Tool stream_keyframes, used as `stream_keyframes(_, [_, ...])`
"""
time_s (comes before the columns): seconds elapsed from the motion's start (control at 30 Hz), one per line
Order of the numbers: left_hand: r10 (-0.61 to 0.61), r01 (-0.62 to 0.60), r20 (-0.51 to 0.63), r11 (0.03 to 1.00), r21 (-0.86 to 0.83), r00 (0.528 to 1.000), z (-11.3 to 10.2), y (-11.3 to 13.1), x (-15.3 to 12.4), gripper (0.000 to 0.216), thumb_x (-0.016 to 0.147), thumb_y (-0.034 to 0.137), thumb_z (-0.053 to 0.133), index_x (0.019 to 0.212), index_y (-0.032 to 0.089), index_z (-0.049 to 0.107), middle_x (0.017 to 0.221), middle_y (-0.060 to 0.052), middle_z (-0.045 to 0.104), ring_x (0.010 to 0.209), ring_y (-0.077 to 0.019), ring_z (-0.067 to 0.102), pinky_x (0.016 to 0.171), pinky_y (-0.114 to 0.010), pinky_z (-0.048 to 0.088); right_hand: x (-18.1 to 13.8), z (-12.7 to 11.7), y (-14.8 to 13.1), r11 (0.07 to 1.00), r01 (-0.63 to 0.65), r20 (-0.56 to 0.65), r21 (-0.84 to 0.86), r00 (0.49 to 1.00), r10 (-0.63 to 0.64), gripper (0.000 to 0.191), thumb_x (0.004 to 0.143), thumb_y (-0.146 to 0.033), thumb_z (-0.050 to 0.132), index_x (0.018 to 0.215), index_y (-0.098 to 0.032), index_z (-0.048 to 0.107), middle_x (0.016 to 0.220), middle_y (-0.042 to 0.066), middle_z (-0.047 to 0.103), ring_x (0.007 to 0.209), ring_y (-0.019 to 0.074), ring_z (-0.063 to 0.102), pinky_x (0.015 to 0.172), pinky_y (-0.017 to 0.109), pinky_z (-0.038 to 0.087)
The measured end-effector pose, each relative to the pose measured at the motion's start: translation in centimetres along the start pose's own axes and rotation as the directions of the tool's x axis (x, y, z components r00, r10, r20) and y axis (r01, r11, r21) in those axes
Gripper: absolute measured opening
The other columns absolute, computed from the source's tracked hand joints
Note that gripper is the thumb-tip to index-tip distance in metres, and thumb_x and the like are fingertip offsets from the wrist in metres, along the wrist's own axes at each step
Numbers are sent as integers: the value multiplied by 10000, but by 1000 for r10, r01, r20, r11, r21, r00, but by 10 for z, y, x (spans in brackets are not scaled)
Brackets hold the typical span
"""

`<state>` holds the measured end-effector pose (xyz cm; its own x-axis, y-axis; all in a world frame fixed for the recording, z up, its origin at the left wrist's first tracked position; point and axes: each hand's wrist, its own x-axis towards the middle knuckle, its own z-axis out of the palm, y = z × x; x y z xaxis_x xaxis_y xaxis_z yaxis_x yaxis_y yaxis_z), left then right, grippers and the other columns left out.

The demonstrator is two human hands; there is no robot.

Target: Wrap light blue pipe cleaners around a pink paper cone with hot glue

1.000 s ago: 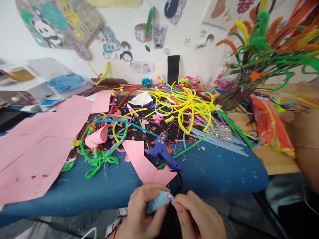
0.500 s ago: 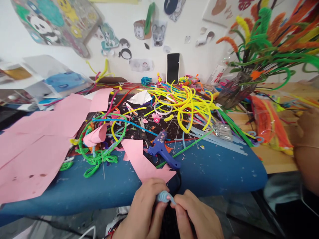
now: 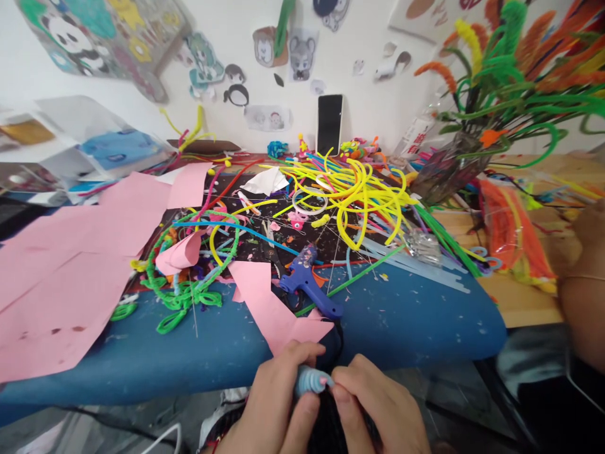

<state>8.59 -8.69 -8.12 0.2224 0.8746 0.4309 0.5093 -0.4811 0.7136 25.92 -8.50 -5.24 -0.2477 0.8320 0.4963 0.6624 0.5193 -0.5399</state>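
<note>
Between my hands, just off the table's front edge, is a light-blue coil of pipe cleaner [image 3: 311,381], wound around something with a pink tip. My left hand [image 3: 278,394] grips the coil's body between thumb and fingers. My right hand [image 3: 371,394] pinches the loose blue end beside the pink tip. Beyond them a blue hot glue gun [image 3: 309,284] lies on its side, next to cut pink paper [image 3: 269,309]. Scissors [image 3: 274,252] lie partly hidden behind the glue gun.
Large pink paper sheets [image 3: 70,271] cover the table's left. A green pipe-cleaner piece [image 3: 189,296] lies near them, and a yellow pipe-cleaner heap [image 3: 359,195] further back. A phone [image 3: 329,124] leans on the wall. At right, another person's arm [image 3: 586,290] rests near an orange bundle [image 3: 513,233].
The blue coil has turned slightly and shows more of its wound side. My left index finger has lifted a little. Both hands keep their hold, and the view has shifted slightly.
</note>
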Motion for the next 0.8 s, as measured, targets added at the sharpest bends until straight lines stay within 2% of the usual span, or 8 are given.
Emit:
stream_keyframes(0.1, [-19, 28, 100, 996, -89, 995, -5, 3, 2, 252, 1082, 296, 370, 1244, 270, 562, 1039, -42, 748, 896, -165, 739, 800, -227, 583, -2, 1, 2, 999, -25, 11, 22, 1000, 25, 205, 1049, -209, 443, 921, -237, 600, 664, -14, 638, 553, 146, 666, 519, 259, 468])
stream_keyframes(0.2, [-74, 107, 164, 973, -202, 984, -4, 1, -1, 156, 1070, 271, 438, 1160, 295, 564, 979, -6, 726, 867, -152, 716, 786, -228, 568, -5, 1, 4, 998, -52, 46, 46, 998, 50, 174, 1035, -192, 470, 927, -239, 600, 674, -27, 634, 549, 129, 661, 521, 239, 478])
stream_keyframes(0.3, [-109, 148, 173, 961, -235, 979, 0, -2, -5, 181, 1052, 277, 519, 1225, 316, 556, 1063, -8, 748, 961, -163, 721, 843, -242, 555, -7, 1, 6, 997, -43, 69, 58, 997, 39, 174, 1042, -198, 464, 986, -236, 624, 704, -18, 654, 572, 137, 669, 537, 240, 494])
stream_keyframes(0.4, [-127, 191, 209, 927, -322, 970, 4, -4, -7, 147, 1035, 285, 572, 1180, 305, 577, 1061, -15, 758, 935, -165, 719, 830, -251, 547, -7, 0, 5, 996, -49, 97, 77, 994, 42, 198, 1058, -210, 442, 1071, -242, 637, 750, -7, 682, 615, 144, 690, 568, 237, 509])
stream_keyframes(0.5, [-159, 238, 205, 858, -456, 966, 10, -7, -6, 112, 999, 309, 647, 1074, 280, 570, 975, -10, 734, 837, -150, 683, 755, -237, 524, -5, 0, 3, 995, -43, 93, 92, 995, 35, 205, 1068, -216, 428, 992, -232, 617, 711, -11, 658, 593, 140, 677, 577, 232, 505])
stream_keyframes(0.63, [-166, 242, 180, 755, -609, 970, 18, -10, -6, 184, 980, 316, 678, 969, 265, 501, 842, 40, 606, 687, -96, 522, 632, -185, 431, -3, -1, 2, 997, -12, 97, 76, 995, 4, 268, 1090, -245, 377, 907, -226, 572, 660, -24, 612, 544, 140, 638, 547, 253, 475])
stream_keyframes(0.7, [-175, 260, 195, 742, -618, 965, 19, -10, -7, 197, 990, 316, 661, 967, 267, 472, 853, 41, 559, 690, -98, 466, 632, -185, 409, -2, -3, 2, 998, 13, 111, 58, 994, -19, 279, 1093, -236, 356, 913, -225, 569, 673, -21, 629, 557, 145, 655, 551, 268, 473])
stream_keyframes(0.8, [-209, 342, 292, 763, -548, 933, 15, -9, -9, 193, 993, 375, 648, 1058, 280, 493, 928, 17, 547, 749, -124, 455, 678, -214, 416, 0, -7, 1, 999, 44, 124, 29, 991, -47, 321, 1091, -210, 328, 881, -221, 571, 666, -14, 643, 553, 150, 667, 548, 290, 466])
